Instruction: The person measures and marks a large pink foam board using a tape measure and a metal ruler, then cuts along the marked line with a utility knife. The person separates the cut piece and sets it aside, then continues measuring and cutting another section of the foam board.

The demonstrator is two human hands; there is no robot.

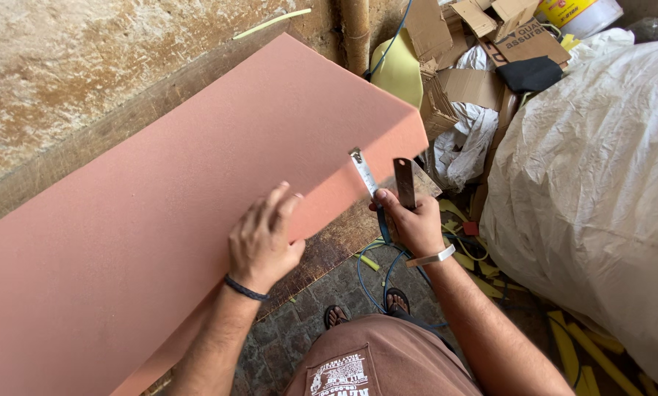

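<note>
pink foam sheet (160, 220) under left hand (261, 238) (flat); right hand (415, 224) grips blades (384, 180).

My left hand (263, 238) wears a dark cord wristband, my right hand (415, 224) a pale bracelet; brown printed shirt, and what look like sandals.
</note>
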